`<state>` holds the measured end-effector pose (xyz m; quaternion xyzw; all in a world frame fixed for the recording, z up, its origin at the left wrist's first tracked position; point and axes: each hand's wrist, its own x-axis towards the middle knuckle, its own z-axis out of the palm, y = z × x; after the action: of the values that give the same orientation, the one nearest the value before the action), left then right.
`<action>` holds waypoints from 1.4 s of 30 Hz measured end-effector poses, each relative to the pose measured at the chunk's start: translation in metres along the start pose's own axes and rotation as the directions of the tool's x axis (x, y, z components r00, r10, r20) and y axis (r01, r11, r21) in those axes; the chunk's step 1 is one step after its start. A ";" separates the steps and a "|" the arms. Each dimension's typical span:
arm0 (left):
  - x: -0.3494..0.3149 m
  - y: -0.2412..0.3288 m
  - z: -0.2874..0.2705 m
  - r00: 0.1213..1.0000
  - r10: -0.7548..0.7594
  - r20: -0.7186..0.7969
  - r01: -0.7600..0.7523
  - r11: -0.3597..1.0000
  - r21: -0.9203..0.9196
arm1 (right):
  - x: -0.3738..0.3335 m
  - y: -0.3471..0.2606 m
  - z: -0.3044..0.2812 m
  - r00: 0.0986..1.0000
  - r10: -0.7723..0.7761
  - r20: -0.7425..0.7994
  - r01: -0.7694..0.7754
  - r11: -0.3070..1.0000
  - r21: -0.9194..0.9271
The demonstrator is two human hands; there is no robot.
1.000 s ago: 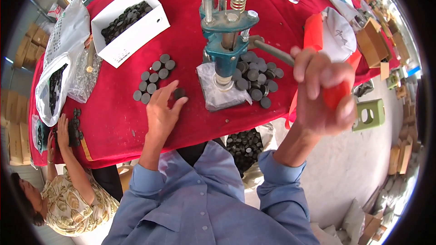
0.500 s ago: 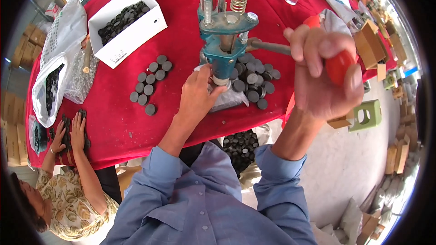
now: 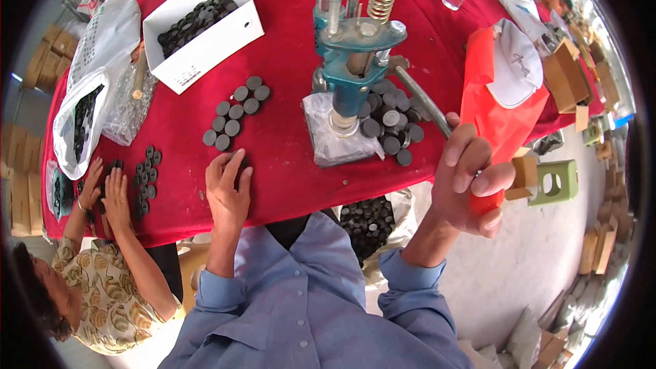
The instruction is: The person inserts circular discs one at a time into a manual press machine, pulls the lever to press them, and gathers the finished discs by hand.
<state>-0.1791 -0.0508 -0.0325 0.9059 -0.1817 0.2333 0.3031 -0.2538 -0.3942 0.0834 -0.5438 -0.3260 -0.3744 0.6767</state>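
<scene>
A teal hand press [image 3: 347,96] with a coil spring stands on the red-clothed table. Its lever [image 3: 424,102] slants down to the right, and my right hand [image 3: 471,181] is closed around the red knob [image 3: 486,203] at its end. The ram comes down over a pale ring on the plastic-wrapped base [image 3: 324,143]. Near the front edge, my left hand [image 3: 229,195] has its fingertips about a black round cap [image 3: 244,162], mostly hidden under them. Just beyond it lies a cluster of similar caps [image 3: 232,128]. More caps [image 3: 391,119] are heaped right of the press.
A white box [image 3: 205,51] of black parts stands at the back left, near white plastic bags [image 3: 89,89]. At far left, a co-worker's hands [image 3: 117,201] rest among small black pieces. A red bag [image 3: 482,82] with a pale cap lies right; a sack of caps [image 3: 369,225] sits below the edge.
My left hand has left the press base and moved left to the cap nearest the front. My right hand has come down and towards me with the lever. The view has shifted slightly.
</scene>
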 end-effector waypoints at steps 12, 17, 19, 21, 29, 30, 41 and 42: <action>0.061 0.091 0.064 0.993 0.068 0.101 -0.013 0.886 -0.464 | 0.112 0.002 0.003 0.993 0.118 0.020 -0.117 0.992 -0.051; 0.077 0.104 0.090 0.982 0.126 0.140 -0.048 0.889 -0.456 | 0.123 0.000 0.005 0.974 0.182 0.134 -0.177 0.983 -0.052; 0.078 0.106 0.092 0.984 0.109 0.141 -0.035 0.894 -0.446 | 0.115 0.004 0.006 0.991 0.127 0.032 -0.127 0.992 0.017; 0.078 0.107 0.090 0.986 0.090 0.140 -0.020 0.901 -0.433 | 0.100 0.001 0.006 0.991 0.125 0.054 -0.127 0.992 0.024; 0.061 0.051 0.032 0.989 0.081 -0.124 -0.098 0.985 -0.141 | -0.011 -0.002 0.001 0.999 0.034 -0.026 -0.034 0.999 -0.014; 0.055 0.034 0.023 0.989 0.065 -0.135 -0.067 0.998 -0.011 | -0.016 -0.003 0.004 0.997 0.039 -0.071 -0.042 0.999 -0.035; 0.015 -0.021 0.002 0.987 -0.163 -0.014 0.163 0.987 -0.009 | 0.030 -0.004 0.000 0.998 0.011 0.063 -0.012 1.000 0.007; 0.016 -0.020 0.001 0.976 -0.217 -0.006 0.217 0.975 -0.045 | 0.036 -0.002 0.000 0.997 -0.006 0.077 0.004 1.000 0.024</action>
<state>-0.1560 -0.0390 -0.0341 0.9122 -0.0851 0.1997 0.3475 -0.2372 -0.4003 0.1152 -0.5488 -0.3577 -0.3509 0.6691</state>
